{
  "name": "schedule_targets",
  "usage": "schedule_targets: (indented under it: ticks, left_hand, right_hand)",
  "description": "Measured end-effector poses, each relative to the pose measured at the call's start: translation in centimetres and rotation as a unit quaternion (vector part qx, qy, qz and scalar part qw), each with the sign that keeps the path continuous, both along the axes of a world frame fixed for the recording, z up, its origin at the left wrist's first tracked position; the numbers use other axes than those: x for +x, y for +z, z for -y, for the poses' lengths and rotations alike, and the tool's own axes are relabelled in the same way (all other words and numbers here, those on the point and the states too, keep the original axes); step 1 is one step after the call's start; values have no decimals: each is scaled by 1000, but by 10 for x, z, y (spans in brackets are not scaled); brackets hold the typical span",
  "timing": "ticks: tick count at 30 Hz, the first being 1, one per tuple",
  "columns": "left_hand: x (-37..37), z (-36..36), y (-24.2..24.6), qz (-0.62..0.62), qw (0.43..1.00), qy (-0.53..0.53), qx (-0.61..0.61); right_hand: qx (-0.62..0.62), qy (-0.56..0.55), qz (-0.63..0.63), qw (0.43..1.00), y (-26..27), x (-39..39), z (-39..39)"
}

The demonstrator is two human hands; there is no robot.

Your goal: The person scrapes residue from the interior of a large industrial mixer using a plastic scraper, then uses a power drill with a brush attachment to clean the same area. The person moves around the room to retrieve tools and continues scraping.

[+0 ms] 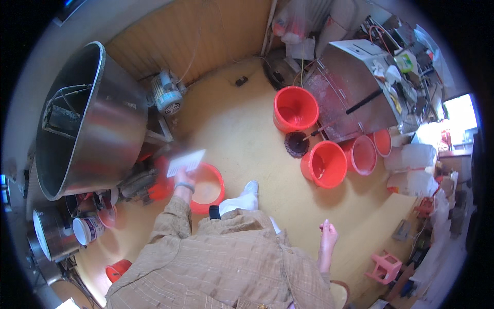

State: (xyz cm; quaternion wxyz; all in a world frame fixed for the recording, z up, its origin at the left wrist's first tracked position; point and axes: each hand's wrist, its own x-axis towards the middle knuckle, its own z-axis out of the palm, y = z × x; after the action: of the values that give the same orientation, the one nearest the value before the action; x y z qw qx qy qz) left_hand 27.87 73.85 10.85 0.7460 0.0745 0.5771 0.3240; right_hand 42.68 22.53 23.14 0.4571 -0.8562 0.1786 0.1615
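My left hand point(185, 178), with a band at its wrist, grips a white plastic piece point(186, 163) that has slots along one edge. It is blurred and held over a red bucket point(220, 193) with pale tan contents point(207, 187). Whether those contents are liquid or powder I cannot tell. My right hand point(329, 232) hangs away from my body above the floor, its fingers curled and no object visible in them. To the left of my left hand, a large metal drum point(115, 119) is tilted with its mouth sideways and a paddle frame point(63, 116) inside.
An electric motor point(168, 94) sits behind the drum. Red buckets point(295, 110) point(324, 166) and a dark round brush point(297, 145) stand by a metal cabinet point(343, 89) on the right. A pink stool point(384, 266) and white sacks point(411, 183) line the right side. A white pail point(88, 230) is left.
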Motion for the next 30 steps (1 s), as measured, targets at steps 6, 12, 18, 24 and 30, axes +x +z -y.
schedule_targets:
  ticks: [6, 12, 18, 24, 30]
  left_hand:
    - [33, -9, -33, -23, 1000, 19, 11]
    - [59, -5, -31, -61, 990, 130, 6]
    - [81, 21, -15, -84, 969, 233, -1]
    - [115, 5, -27, -82, 946, 314, -17]
    - [188, -88, -52, -66, 931, 357, -35]
  right_hand:
    - [75, 82, 35, 993, 1, 130, -46]
    - [87, 273, 44, 957, -7, 290, -148]
    - [107, 449, 56, 885, -19, 422, -287]
    - [103, 529, 19, 842, -35, 503, -421]
    - [86, 587, 62, 803, -49, 555, -530]
